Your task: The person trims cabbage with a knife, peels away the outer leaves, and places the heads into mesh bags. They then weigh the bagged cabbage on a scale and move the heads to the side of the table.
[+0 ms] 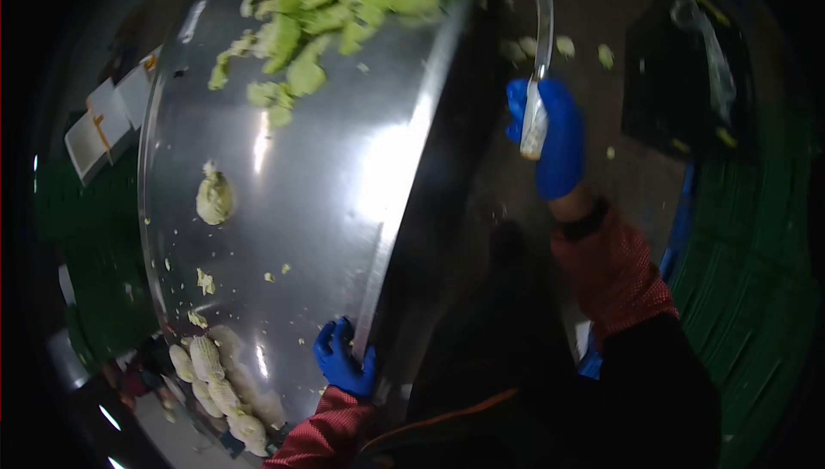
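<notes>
My right hand [554, 134], in a blue glove, is closed around the pale handle of a knife [544, 27]. The knife's curved blade points away from me, over the floor to the right of the metal table [318, 160]. At the table's near edge, my left hand [344, 362], also blue-gloved, rests with its fingers apart and nothing visible in them. A trimmed pale green vegetable head [214, 197] lies on the table toward the far side. Loose green leaves [331, 5] are heaped at the table's upper end.
Several pale heads in foam netting [219, 392] line the table's lower left corner. Small leaf scraps [204, 281] dot the metal. A dark crate [687, 74] with clear plastic stands at right, near green crates [739, 297]. White foam boxes [99, 138] stand beyond the table.
</notes>
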